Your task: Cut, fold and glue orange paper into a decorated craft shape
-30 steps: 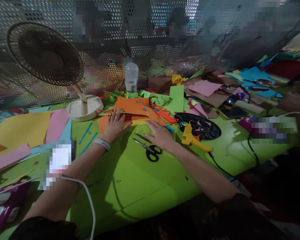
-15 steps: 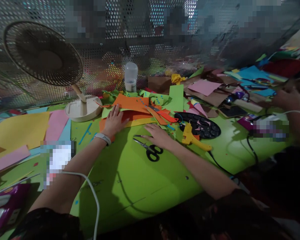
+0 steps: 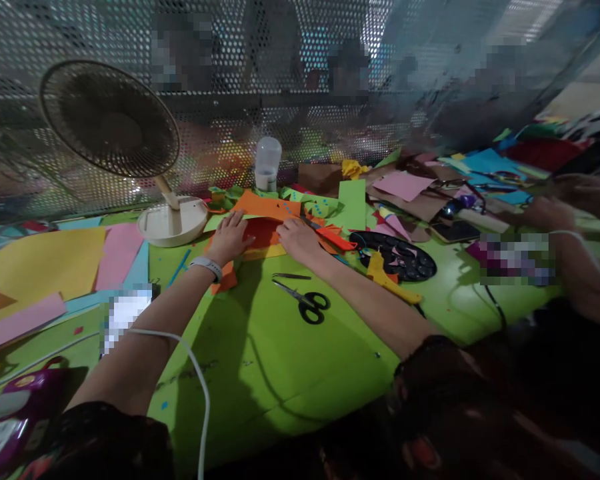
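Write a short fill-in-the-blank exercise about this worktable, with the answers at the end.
1. The left hand and right hand are at a pile of mainly ______ paper.
2. The wristband is on the ______ wrist.
3. The scissors lie on a ______ table.
4. The glue gun is coloured ______.

Answers: orange; left; green; yellow.

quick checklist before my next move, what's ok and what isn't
1. Left hand and right hand at the orange paper: ok
2. Scissors lying free of both hands: ok
3. Tweezers lying free of both hands: ok
4. White cable clear of the left forearm: not ok, it crosses it
5. Papers around the hands neatly stacked: not ok, loosely overlapping
6. Yellow glue gun hot or cold: cannot tell
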{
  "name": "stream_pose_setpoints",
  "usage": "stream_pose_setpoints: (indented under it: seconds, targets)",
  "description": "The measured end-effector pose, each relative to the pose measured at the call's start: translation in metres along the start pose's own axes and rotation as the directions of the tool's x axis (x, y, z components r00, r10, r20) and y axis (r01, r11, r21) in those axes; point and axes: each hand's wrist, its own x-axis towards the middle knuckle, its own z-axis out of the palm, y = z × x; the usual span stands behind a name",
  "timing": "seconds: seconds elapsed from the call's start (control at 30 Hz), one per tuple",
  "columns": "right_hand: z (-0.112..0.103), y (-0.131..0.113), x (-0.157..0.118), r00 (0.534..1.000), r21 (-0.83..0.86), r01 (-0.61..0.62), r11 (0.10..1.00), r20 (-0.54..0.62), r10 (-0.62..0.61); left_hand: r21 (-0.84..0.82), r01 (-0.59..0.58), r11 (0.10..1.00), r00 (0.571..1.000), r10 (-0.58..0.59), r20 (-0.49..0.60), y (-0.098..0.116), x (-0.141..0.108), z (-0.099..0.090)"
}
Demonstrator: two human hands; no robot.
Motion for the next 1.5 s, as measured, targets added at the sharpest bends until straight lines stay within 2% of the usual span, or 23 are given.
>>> stream_pose_setpoints:
  seconds: [0.1,0.27,0.43,0.6,0.7,0.93,1.13,1.27,1.37,1.5]
  targets:
    - [0.002,0.002,0.011,0.992,-0.118,0.081,0.99,0.107,-0.069,-0.003,-0.008,1.0,1.0,0.008,0.01,0.001,-0.003,-0.001]
    - [0.008,0.009,0.017,0.979,-0.179,0.131,0.975,0.176,-0.099,0.015,-0.024,1.0,0.999,0.024,0.023,-0.001,-0.004,-0.002]
    - [0.013,0.008,0.022,0.981,-0.163,0.139,0.977,0.155,-0.114,-0.005,-0.038,0.999,0.999,0.038,-0.003,-0.005,-0.003,0.001]
    - [0.015,0.008,0.031,0.952,-0.154,0.29,0.945,0.152,-0.267,0.005,-0.051,0.999,0.999,0.051,0.016,-0.007,-0.002,-0.001]
    - [0.016,0.011,0.039,0.938,-0.186,0.33,0.925,0.175,-0.299,0.024,-0.051,0.998,0.999,0.051,0.011,-0.008,-0.001,-0.003]
    - [0.026,0.01,0.047,0.957,-0.211,0.277,0.937,0.149,-0.249,0.013,-0.066,0.998,0.997,0.065,0.041,-0.007,-0.004,0.0]
    - [0.012,0.003,0.045,0.977,-0.219,0.205,0.954,0.111,-0.184,0.023,-0.107,0.994,0.984,0.102,0.143,-0.006,-0.006,-0.004]
    - [0.003,0.009,0.036,0.987,-0.24,0.16,0.958,0.056,-0.151,0.042,-0.115,0.993,0.989,0.11,0.095,-0.006,-0.002,-0.007]
    - [0.005,0.015,0.029,0.984,-0.26,0.171,0.95,-0.009,-0.18,0.022,-0.101,0.995,0.994,0.1,0.045,-0.005,0.001,-0.011]
    - [0.006,0.018,0.027,0.965,-0.219,0.174,0.96,-0.156,-0.21,-0.006,-0.126,0.992,0.983,0.124,-0.138,-0.001,-0.001,-0.028]
